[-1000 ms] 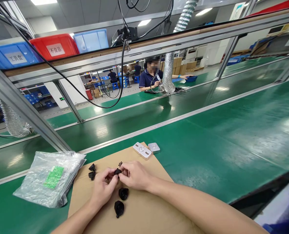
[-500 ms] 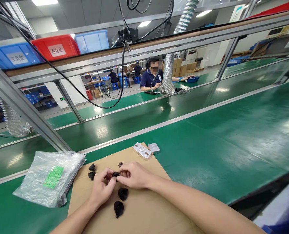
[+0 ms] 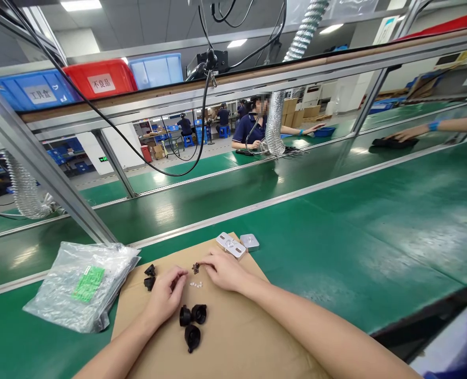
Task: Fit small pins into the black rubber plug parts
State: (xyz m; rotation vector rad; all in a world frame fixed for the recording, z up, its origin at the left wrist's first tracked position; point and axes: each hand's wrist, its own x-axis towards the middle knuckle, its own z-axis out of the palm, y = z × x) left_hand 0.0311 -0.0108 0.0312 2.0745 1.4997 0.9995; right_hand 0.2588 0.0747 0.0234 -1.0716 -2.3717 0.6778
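Note:
My right hand (image 3: 226, 270) has its forefinger stretched out to a small pile of tiny dark parts (image 3: 195, 268), with the thumb apart from it. To the left, my left hand (image 3: 168, 293) is closed, thumb and fingertips together; whatever they may hold is too small to make out. Tiny white pieces (image 3: 196, 285) lie between my hands. Below them three black cup-shaped plastic parts sit close together: a left one (image 3: 185, 316), a right one (image 3: 199, 314) and a lower one (image 3: 192, 337). Two smaller black parts (image 3: 150, 277) rest left of my left hand.
Brown cardboard (image 3: 225, 337) covers the green bench (image 3: 320, 252). A silver metal block (image 3: 231, 245) and a smaller square one (image 3: 250, 242) lie at its far edge. A plastic bag (image 3: 79, 287) lies left. Someone's hand (image 3: 409, 135) touches a black item at the far right.
The black cup-shaped part from my hands now sits beside the other two. My hands have moved apart, uncovering the white pieces. Another person's arm has appeared at the right with a black item.

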